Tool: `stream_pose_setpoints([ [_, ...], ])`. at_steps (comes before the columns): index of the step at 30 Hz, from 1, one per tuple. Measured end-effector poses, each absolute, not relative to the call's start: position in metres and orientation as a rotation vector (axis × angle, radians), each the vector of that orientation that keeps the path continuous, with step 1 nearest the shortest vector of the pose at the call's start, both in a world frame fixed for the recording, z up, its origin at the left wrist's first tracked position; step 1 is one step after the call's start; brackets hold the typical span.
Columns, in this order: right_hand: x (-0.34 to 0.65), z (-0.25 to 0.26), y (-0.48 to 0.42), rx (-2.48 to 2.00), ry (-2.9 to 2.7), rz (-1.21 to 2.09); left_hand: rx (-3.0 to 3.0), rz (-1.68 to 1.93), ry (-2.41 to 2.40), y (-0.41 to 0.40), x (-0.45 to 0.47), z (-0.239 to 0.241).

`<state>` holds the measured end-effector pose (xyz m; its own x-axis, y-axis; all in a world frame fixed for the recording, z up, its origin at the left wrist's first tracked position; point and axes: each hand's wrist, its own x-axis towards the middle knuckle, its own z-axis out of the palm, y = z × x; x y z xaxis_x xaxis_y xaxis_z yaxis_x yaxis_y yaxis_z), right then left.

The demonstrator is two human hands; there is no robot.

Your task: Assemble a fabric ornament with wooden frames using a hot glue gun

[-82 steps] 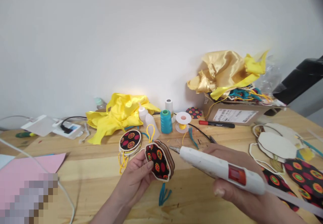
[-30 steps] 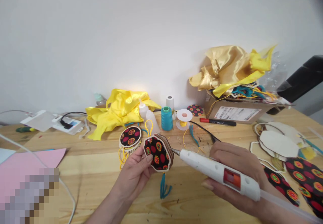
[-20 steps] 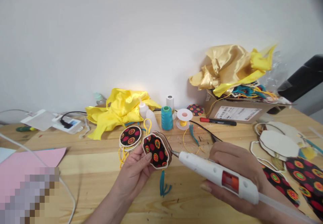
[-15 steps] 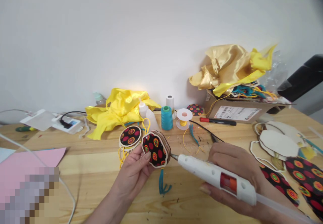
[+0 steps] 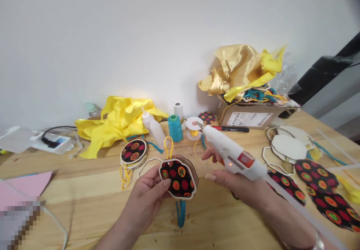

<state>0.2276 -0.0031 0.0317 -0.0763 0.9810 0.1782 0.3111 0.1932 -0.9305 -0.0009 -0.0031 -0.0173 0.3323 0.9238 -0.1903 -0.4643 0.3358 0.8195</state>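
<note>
My left hand (image 5: pixel 153 194) grips a layered, scallop-edged ornament (image 5: pixel 180 180) between thumb and fingers. Its front is black fabric with red and orange flower prints inside a pale rim. A yellow braided loop (image 5: pixel 168 147) rises from its top, and a teal tassel (image 5: pixel 180 213) hangs below. My right hand (image 5: pixel 236 182) holds a white hot glue gun (image 5: pixel 234 148), its nozzle turned up and away from the ornament. Thumb and forefinger of that hand stretch toward the ornament's right edge, apart from it. A round ornament (image 5: pixel 134 152) with yellow cord lies left of my hands.
Yellow satin (image 5: pixel 116 120), white squeeze bottles (image 5: pixel 156 131), a teal thread cone (image 5: pixel 175 128) and a spool (image 5: pixel 194 130) stand along the wall. A cardboard box (image 5: pixel 247 115) heaped with fabric is back right. Printed fabric pieces (image 5: pixel 316 176) and pale cutouts (image 5: pixel 289 147) lie on the right.
The glue gun's nozzle has left the ornament's right edge and swung upward. My right thumb and forefinger have spread out. The ornament has turned a little in my left hand; the view has shifted right.
</note>
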Motion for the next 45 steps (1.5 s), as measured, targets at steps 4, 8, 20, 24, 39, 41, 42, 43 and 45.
stream_pose_setpoints([
  [4, 0.213, 0.036, -0.007, -1.306, -1.640, 0.919, 0.810, 0.984, 0.757, -0.007, 0.002, -0.018],
  [8, 0.210, 0.035, -0.011, -1.337, -1.696, 0.895, 0.839, 0.982, 0.772, -0.008, 0.003, -0.019],
  [20, 0.213, 0.035, -0.010, -1.343, -1.675, 0.901, 0.870, 0.981, 0.838, -0.009, 0.004, -0.018],
  [24, 0.212, 0.037, -0.010, -1.318, -1.661, 0.936, 0.868, 0.987, 0.850, -0.009, 0.005, -0.017],
  [39, 0.215, 0.028, -0.008, -1.331, -1.702, 0.931, 0.913, 0.951, 0.881, -0.010, 0.001, -0.019],
  [41, 0.214, 0.029, -0.006, -1.345, -1.671, 0.951, 0.910, 0.938, 0.893, -0.010, 0.001, -0.018],
  [42, 0.214, 0.029, -0.005, -1.352, -1.651, 0.961, 0.903, 0.931, 0.893, -0.010, 0.001, -0.018],
  [43, 0.213, 0.029, -0.005, -1.360, -1.634, 0.971, 0.892, 0.924, 0.889, -0.010, 0.002, -0.017],
  [45, 0.213, 0.029, -0.003, -1.379, -1.622, 0.996, 0.869, 0.914, 0.873, -0.010, 0.002, -0.016],
])
